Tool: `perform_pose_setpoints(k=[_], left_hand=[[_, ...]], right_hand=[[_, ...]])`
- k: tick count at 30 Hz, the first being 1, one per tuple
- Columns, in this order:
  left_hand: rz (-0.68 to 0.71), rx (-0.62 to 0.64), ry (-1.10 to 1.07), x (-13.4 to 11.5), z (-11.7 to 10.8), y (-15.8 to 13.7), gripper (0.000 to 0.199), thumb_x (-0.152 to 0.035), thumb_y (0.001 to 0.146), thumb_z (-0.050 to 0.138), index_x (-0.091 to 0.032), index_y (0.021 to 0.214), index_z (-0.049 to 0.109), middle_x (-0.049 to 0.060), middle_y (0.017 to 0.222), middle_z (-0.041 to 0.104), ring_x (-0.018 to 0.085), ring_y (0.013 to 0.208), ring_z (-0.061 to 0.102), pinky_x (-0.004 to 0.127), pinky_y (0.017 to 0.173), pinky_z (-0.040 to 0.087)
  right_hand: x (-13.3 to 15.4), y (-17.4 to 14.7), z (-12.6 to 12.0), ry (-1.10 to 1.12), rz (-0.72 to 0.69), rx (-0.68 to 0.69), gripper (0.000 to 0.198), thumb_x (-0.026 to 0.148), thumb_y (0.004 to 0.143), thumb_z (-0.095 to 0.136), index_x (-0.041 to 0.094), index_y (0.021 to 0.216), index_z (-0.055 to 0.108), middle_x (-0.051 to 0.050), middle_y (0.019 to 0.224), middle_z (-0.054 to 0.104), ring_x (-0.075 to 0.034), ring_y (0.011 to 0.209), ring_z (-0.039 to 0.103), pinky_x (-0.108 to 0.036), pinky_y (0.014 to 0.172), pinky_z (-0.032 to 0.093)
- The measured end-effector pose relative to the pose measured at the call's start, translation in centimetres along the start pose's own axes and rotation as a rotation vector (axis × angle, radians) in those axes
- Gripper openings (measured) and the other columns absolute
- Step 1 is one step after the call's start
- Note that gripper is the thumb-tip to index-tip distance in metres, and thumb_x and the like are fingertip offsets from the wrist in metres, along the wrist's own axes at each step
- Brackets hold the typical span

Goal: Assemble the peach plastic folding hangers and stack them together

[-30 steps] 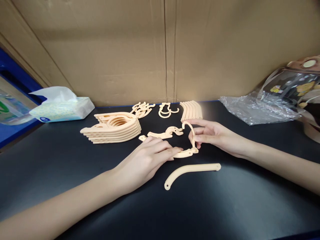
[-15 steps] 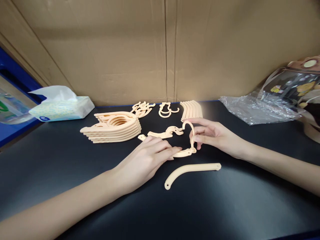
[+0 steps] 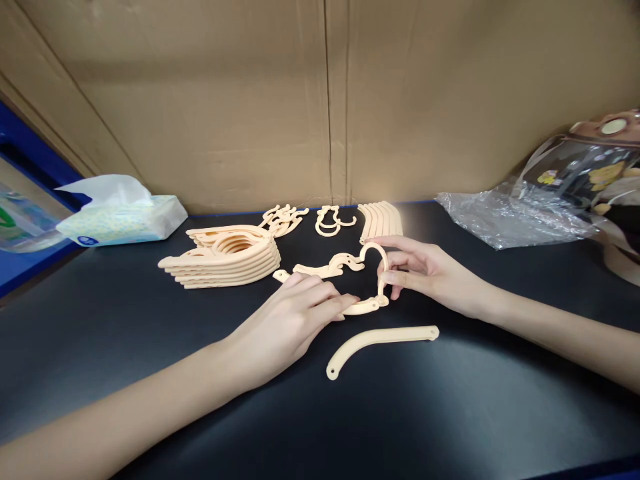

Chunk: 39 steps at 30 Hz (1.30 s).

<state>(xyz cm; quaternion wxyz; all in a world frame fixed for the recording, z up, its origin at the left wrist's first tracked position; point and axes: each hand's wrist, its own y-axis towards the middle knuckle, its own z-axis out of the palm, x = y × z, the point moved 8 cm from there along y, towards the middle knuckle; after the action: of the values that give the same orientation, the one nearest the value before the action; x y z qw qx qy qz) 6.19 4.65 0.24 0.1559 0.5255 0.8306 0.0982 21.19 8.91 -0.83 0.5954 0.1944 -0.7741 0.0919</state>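
Observation:
Between thumb and fingers, my right hand (image 3: 423,273) pinches a cream plastic hanger hook (image 3: 384,267), its curve upward. The hook's foot meets the end of a curved hanger arm (image 3: 363,307); whether the two are joined I cannot tell. My left hand (image 3: 300,310) closes over this arm and holds it down on the table, covering most of it. Just beyond lies another hanger piece (image 3: 320,271) with a curled end. Nearer me rests a loose hanger arm (image 3: 380,339) with a hole at each end.
Left of my hands is a stack of folded hangers (image 3: 225,260). Farther back are a pile of hooks (image 3: 284,219), a few loose hooks (image 3: 330,220) and a row of hanger arms (image 3: 381,220). A tissue pack (image 3: 125,220) and a clear plastic bag (image 3: 510,217) flank them.
The hook in my right hand has tilted slightly, its tip swinging a little to the left. My left hand holds the arm in the same place.

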Motion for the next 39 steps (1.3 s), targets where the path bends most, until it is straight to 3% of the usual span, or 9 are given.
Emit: perform_pose_setpoints(k=[22,39], left_hand=[[0.009,0.01,0.15,-0.48,-0.22,0.37,0.029,-0.015,0.099,0.036,-0.013,0.116,0.059,0.005,0.087,0.063,0.018,0.078,0.052,0.03,0.071,0.037],[0.006,-0.002,0.154,-0.48,-0.22,0.44,0.029,-0.018,0.1,0.036,-0.014,0.114,0.06,0.004,0.086,0.064,0.017,0.08,0.055,0.03,0.073,0.038]], right_hand=[[0.0,0.0,-0.02,-0.035,0.0,-0.041,0.047,0.027,0.084,0.059,0.019,0.129,0.049,0.001,0.074,0.063,-0.014,0.064,0.061,-0.035,0.065,0.057],[-0.35,0.05,-0.07,-0.056,0.038,-0.057,0.05,0.028,0.083,0.061,0.017,0.131,0.048,0.001,0.073,0.065,-0.015,0.062,0.061,-0.037,0.067,0.058]])
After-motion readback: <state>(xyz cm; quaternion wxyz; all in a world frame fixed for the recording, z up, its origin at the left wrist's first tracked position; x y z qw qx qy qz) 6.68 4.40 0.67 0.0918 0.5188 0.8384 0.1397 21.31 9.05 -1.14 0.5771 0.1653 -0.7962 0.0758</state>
